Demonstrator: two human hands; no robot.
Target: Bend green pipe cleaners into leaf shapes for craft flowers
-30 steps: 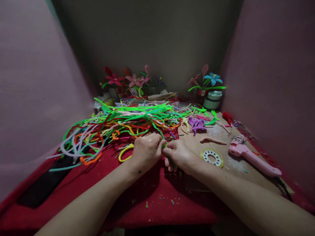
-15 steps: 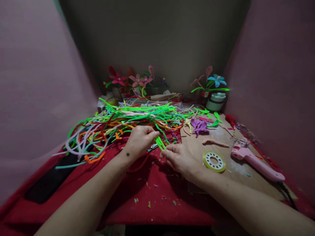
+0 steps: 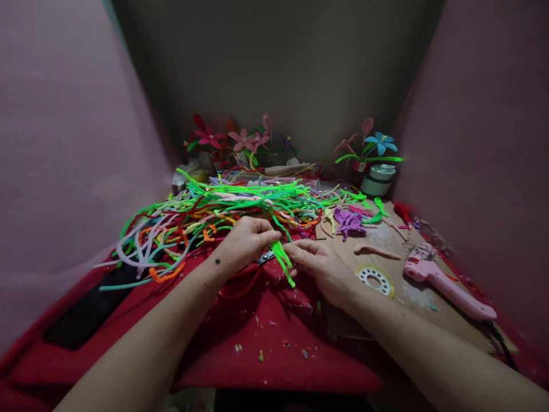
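A small bundle of folded bright green pipe cleaners is pinched at its upper end between the thumb and fingers of my left hand. Its lower end hangs free, pointing down and slightly right. My right hand is closed at the bundle's right edge, fingertips against one strand; the exact grip is partly hidden. Metal scissors or pliers lie on the red cloth just behind the bundle, mostly covered by my left hand. Beyond both hands spreads a big heap of coloured pipe cleaners.
Right of my hands, a brown board carries a tape roll, a pink glue gun and a purple pipe-cleaner flower. A black phone lies left. Pipe-cleaner flowers and a lidded jar stand behind. Scraps dot the red cloth.
My right fingers have slid off the bundle's lower end and moved up along its right side. The lower end now hangs visible. My left hand keeps its hold.
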